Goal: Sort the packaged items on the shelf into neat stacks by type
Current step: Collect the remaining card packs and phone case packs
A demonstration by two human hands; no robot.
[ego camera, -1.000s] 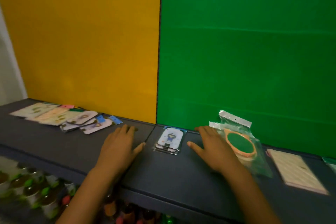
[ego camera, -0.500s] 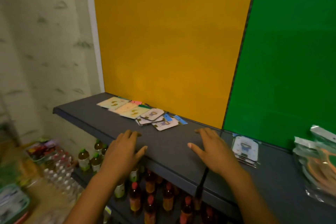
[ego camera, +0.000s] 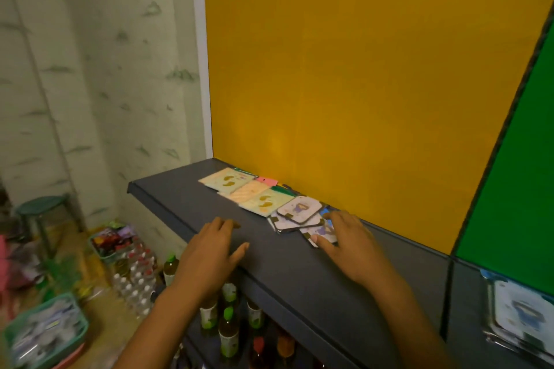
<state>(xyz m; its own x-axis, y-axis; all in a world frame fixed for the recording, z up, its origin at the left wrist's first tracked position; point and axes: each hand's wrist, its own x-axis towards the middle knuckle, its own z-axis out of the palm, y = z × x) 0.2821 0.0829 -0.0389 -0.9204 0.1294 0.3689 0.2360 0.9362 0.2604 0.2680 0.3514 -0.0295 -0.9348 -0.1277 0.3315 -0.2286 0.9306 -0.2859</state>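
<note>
At frame centre, on the dark grey shelf (ego camera: 186,204), we see our right hand (ego camera: 350,246) resting flat with straight fingers on the overlapping white rounded packaged cards (ego camera: 299,210). Our left hand (ego camera: 209,252) (fingers relaxed, holding nothing) lies on the shelf just left.

Below the left hand, bottles (ego camera: 229,335) with green caps stand on a lower shelf. Further left, a teal basket (ego camera: 45,329) sits on the floor, a green stool (ego camera: 42,210) beyond it. Above both hands, a yellow panel (ego camera: 359,84) meets a green panel (ego camera: 515,174).
</note>
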